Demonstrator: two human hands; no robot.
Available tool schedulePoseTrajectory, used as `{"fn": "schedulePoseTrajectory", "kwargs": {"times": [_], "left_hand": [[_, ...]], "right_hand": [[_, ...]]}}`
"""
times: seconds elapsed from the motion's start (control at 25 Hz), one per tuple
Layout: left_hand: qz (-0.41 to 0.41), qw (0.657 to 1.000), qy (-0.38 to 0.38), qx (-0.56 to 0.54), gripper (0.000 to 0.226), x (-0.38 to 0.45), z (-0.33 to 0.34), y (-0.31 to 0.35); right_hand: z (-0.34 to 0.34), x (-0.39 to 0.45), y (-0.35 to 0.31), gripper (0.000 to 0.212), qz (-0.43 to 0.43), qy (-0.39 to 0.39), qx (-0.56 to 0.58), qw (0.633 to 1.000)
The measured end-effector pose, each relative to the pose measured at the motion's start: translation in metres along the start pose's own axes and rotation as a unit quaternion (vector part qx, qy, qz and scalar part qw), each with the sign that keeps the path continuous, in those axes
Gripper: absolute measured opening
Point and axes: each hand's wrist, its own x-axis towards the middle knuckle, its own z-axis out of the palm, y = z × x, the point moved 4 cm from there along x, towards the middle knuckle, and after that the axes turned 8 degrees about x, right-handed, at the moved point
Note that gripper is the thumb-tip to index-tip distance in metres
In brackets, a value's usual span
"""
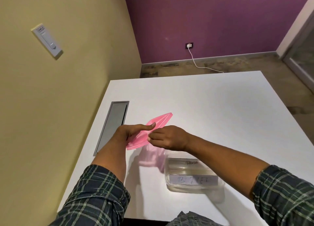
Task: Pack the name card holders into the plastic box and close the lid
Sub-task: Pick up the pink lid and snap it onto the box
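A clear plastic box rests on the white table, near its front edge. Inside lie name card holders with handwritten labels, one reading "PANDA". The pink translucent lid is held tilted in the air, up and to the left of the box. My left hand grips the lid's near left side, thumb on top. My right hand pinches the lid's lower right edge, its forearm crossing above the box's back rim.
A grey cable hatch is set into the table at the left, close to the yellow wall. A white charger cable runs from a wall socket down to the floor behind the table.
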Motion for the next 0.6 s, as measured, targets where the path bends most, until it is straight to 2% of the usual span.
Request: {"fn": "schedulePoseTrajectory", "kwargs": {"times": [0.16,0.36,0.48,0.6], "left_hand": [[0.023,0.999,-0.043,0.014,0.117,0.003,0.021,0.011],[0.02,0.998,-0.042,0.034,0.128,0.011,0.041,0.018],[0.026,0.996,-0.04,0.076,0.139,0.013,0.047,0.022],[0.046,0.985,-0.029,0.161,0.136,0.018,0.051,0.027]], "right_hand": [[-0.006,-0.004,-0.013,0.016,-0.046,0.008,-0.043,0.998],[-0.008,-0.013,-0.028,0.019,-0.096,-0.004,-0.049,0.994],[-0.006,-0.018,-0.032,0.018,-0.087,-0.003,-0.031,0.996],[-0.004,-0.028,-0.032,0.015,-0.066,-0.021,0.004,0.998]]}}
